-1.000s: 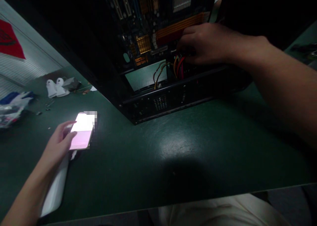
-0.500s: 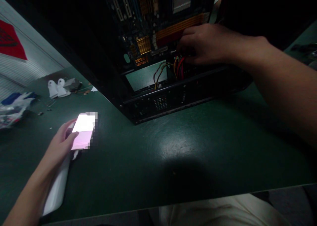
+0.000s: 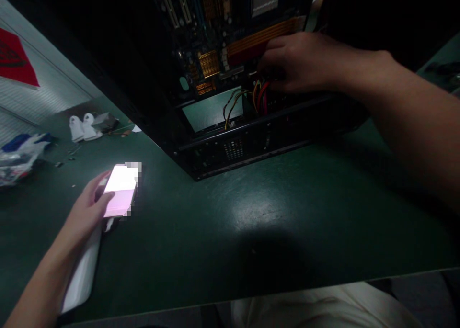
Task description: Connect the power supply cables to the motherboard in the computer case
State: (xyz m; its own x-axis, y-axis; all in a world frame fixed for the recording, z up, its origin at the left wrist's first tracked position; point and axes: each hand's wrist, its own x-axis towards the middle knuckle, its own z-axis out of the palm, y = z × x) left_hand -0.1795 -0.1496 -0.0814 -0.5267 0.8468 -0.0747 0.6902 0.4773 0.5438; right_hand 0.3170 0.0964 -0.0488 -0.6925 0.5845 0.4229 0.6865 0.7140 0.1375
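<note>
My left hand (image 3: 91, 198) is closed round a phone (image 3: 122, 191) with a brightly lit screen, the thumb lying over its edge. A white cable plug (image 3: 109, 224) shows at the phone's lower end. Under my left forearm lies a long white object (image 3: 82, 275). My right hand (image 3: 293, 62) reaches into an open black computer case (image 3: 230, 148), its fingers curled beside the memory slots (image 3: 266, 36) of the motherboard (image 3: 187, 50). Red and yellow wires (image 3: 262, 96) run just below these fingers. The fingertips are in shadow, so what they grip cannot be made out.
The case stands on a green table (image 3: 172, 251). To the left are white plastic pieces (image 3: 84, 127), a grey block (image 3: 105, 122) and a clear bag (image 3: 23, 155) with things in it. A red sheet (image 3: 16, 57) hangs at the far left. Dark items (image 3: 443, 72) lie at the far right.
Hardly anything differs. My right hand and forearm have shifted very slightly inside the case; my left hand still holds the phone in the same spot.
</note>
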